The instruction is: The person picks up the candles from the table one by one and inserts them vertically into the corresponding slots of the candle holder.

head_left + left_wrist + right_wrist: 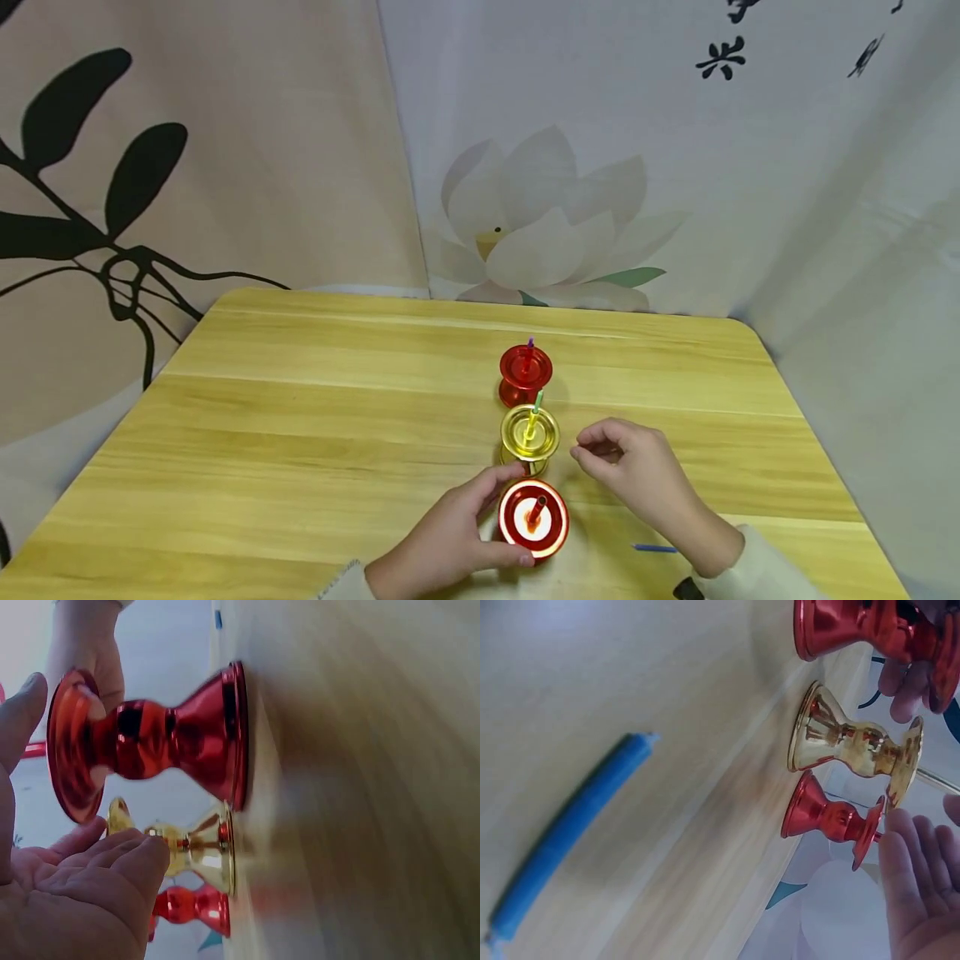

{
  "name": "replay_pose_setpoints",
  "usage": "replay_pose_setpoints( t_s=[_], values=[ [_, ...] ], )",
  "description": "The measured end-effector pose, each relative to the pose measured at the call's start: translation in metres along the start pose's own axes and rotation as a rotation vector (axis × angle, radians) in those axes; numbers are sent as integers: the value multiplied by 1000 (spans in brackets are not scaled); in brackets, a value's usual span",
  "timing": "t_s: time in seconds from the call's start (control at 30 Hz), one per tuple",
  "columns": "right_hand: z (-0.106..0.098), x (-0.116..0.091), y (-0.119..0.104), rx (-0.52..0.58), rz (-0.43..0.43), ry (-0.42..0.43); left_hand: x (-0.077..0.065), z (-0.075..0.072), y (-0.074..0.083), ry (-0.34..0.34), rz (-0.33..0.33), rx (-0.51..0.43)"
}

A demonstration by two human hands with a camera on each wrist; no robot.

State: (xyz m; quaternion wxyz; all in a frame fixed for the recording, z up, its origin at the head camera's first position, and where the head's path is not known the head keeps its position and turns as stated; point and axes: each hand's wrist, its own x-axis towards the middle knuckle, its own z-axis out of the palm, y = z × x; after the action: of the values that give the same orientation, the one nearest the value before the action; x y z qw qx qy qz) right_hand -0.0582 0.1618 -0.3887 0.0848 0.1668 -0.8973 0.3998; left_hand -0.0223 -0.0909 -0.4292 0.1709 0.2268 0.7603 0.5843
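Note:
My left hand (446, 533) spans the dish of the nearest red candle holder (555, 525), thumb at the near rim and fingers round the far side. That holder stands upright on the table; its red centre tube has a dark top. Just behind it is a gold candle holder (510, 429) with a green candle (538, 400) in its tube. Farthest back stands another red candle holder (517, 396) with a purple tip (531, 342) on top. To the right of the gold one, my right hand (637, 467) hovers with loosely bent fingers, nothing visible between them.
A blue candle (574, 836) lies on the wooden table (300, 450) below the right forearm. A small black object (687, 589) shows by the right sleeve. Printed fabric (300, 150) hangs behind the table's far edge. The holders form a row running away from me.

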Motion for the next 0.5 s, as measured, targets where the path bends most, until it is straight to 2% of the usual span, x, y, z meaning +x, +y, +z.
replay_pose_setpoints(
  t_s=[0.23,0.5],
  values=[
    [-5,-11,8,-28,52,-89,1,6,3,-34,21,34],
    [-16,-23,17,-54,88,-237,1,5,6,-32,-25,66]
  ],
)
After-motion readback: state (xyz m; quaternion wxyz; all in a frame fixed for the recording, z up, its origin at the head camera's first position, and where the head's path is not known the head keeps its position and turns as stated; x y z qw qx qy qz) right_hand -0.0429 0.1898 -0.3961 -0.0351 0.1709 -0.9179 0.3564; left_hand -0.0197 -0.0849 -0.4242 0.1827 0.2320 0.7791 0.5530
